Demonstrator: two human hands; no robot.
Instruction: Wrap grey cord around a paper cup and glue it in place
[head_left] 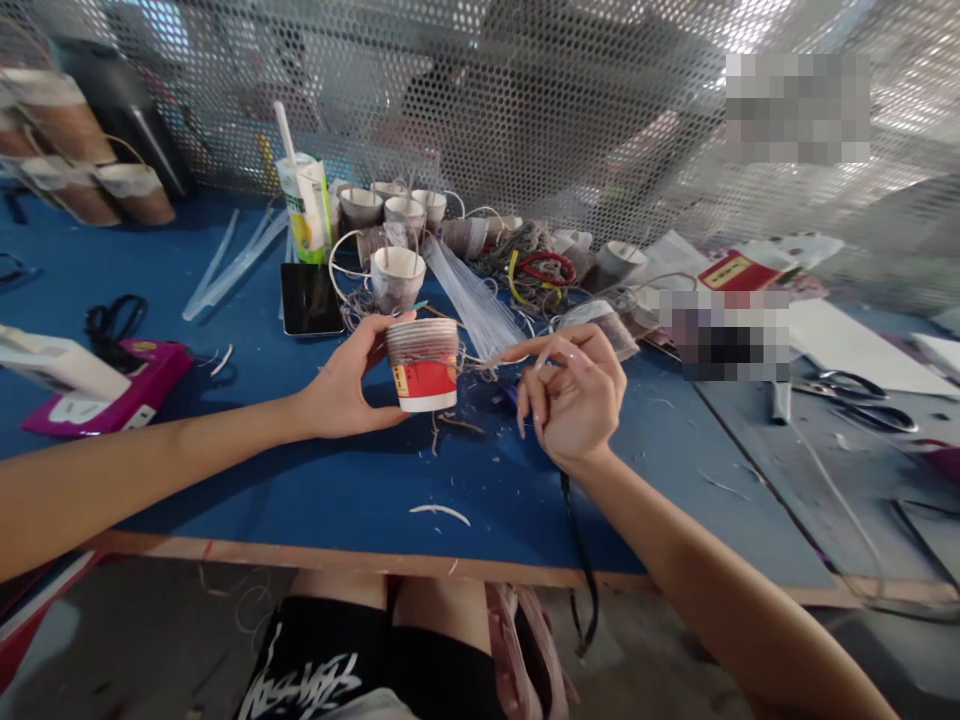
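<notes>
Perforated metal screen (pixel 360 90), one, upright beyond the fingers of both hands. Table (pixel 300 490), blue-topped, beneath them. Wrapped cups (pixel 397 282), a group, standing and lying beyond the fingertips. Right hand (pixel 576 395): index finger extended toward the other hand, remaining fingers curled; whether they pinch anything cannot be told. Left hand (pixel 346 375): fingers curved round one side of a cup, grasping it. Drink container (pixel 304 205) with straw, beyond the left fingers. Scissors (pixel 874 400), dark-handled, well to the right of the right fingers. Red paper cup (pixel 429 372) — within the left fingers, above the tabletop, cord-wound band uppermost, white edge below. Phone (pixel 311 300), dark screen up, just beyond the left fingers. White strip (pixel 441 512), curved, nearer the wearer than either hand's fingers. Loose cord (pixel 484 363) — between the red paper cup and the right index fingertip.
</notes>
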